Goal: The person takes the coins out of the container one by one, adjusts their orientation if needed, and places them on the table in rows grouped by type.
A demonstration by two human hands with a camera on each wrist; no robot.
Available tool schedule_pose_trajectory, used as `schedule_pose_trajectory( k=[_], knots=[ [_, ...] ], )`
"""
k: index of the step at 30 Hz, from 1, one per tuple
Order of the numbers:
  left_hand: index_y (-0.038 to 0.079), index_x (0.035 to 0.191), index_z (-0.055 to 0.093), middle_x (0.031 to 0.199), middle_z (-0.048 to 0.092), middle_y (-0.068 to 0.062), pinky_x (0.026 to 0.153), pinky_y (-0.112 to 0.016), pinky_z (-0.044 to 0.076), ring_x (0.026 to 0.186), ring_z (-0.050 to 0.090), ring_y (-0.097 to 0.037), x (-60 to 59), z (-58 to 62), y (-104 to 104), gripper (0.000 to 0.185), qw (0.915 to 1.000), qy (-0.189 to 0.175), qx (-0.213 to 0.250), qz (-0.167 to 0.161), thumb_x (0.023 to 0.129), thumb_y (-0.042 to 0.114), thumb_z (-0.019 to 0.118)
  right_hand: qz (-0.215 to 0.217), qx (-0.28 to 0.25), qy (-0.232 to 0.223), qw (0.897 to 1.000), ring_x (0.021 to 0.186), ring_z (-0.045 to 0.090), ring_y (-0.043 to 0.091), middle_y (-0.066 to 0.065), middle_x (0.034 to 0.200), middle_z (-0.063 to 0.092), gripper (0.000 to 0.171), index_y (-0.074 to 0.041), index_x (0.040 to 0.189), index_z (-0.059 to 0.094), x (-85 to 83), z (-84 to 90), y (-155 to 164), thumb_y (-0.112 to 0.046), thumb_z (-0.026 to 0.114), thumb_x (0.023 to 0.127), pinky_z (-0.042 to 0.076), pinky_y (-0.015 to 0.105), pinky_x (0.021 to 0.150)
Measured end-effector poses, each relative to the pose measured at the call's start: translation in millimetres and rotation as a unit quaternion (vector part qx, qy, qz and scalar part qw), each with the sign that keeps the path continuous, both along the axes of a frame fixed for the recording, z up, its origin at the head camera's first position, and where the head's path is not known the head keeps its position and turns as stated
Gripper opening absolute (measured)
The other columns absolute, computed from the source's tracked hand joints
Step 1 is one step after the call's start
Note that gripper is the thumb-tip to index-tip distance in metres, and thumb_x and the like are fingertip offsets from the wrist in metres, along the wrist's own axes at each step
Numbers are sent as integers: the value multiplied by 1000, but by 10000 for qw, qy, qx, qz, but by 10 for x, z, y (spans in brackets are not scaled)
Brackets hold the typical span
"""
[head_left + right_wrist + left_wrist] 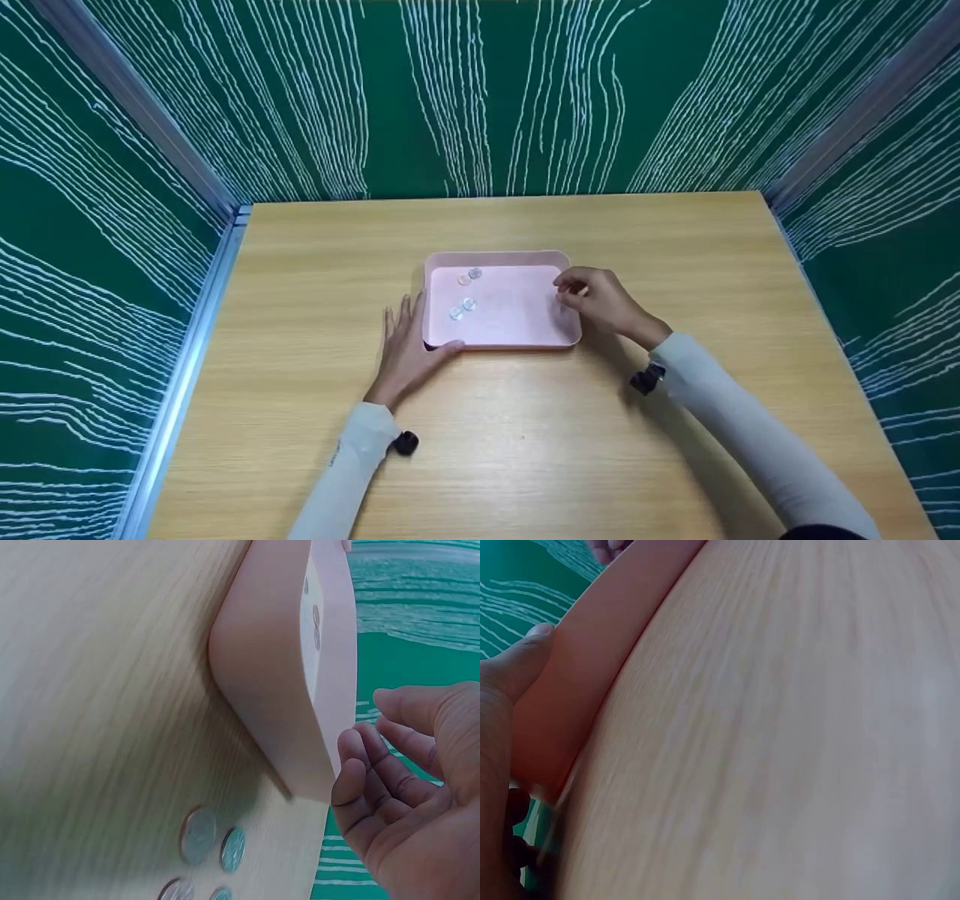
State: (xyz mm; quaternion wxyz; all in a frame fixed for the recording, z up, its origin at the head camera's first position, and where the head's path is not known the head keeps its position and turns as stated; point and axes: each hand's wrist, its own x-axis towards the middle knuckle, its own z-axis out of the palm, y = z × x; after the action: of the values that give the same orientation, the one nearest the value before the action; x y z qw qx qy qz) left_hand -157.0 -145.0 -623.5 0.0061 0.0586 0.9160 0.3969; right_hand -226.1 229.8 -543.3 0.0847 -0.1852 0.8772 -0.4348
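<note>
A shallow pink tray (517, 346) lies on the wooden table, with several round coins (469, 304) in pairs on the left part of its floor. My left hand (409, 352) rests against the tray's near left corner, its fingers spread along the left side and the thumb on the front wall. Over the tray's right rim is my right hand (604, 301). Its fingers bend loosely, with a gap to the thumb, and I see nothing between them in the right wrist view. Several more coins (199, 835) lie on the table beside the tray there, hidden in the head view.
The light wooden table (337, 255) extends all round the tray. Green walls (517, 97) with wavy white lines stand behind it and at both sides. A metal rail (180, 360) follows the left table edge. Small dark cameras (406, 443) sit at both wrists.
</note>
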Motion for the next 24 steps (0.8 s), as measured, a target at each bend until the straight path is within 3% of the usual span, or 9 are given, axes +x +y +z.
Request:
schedule_pose_trajectory(
  k=[6,12,18,24],
  knots=[
    [20,179,14,183,15,-15,135,-50,-17,171,5,-35,-4,-6,1,126,10000,89,-36,-22,87,69,84,343,108,171,9992,97,72,28,19,108,78,21,10,119,77,-91,-24,-173,6,75,99,61,32,82],
    [20,179,14,183,16,-18,136,-51,-15,171,6,-36,-1,-13,-9,125,9998,127,-140,-51,87,70,83,613,251,48,9978,98,70,28,18,109,77,20,8,119,78,-195,-36,-343,5,77,99,62,41,88],
    [21,179,13,182,16,-21,136,-51,-14,171,6,-37,2,-9,-11,127,9998,38,-211,-21,86,77,79,887,316,-17,9956,96,69,27,18,109,78,22,7,120,78,-292,-46,-495,3,78,99,62,42,89],
    [23,179,11,183,9,-23,136,-55,-13,170,-4,-42,19,-11,-17,129,9997,-180,-152,69,85,80,78,1054,555,-90,9928,99,71,26,15,112,78,25,5,124,78,-378,-45,-626,1,79,99,64,42,92]
  ],
)
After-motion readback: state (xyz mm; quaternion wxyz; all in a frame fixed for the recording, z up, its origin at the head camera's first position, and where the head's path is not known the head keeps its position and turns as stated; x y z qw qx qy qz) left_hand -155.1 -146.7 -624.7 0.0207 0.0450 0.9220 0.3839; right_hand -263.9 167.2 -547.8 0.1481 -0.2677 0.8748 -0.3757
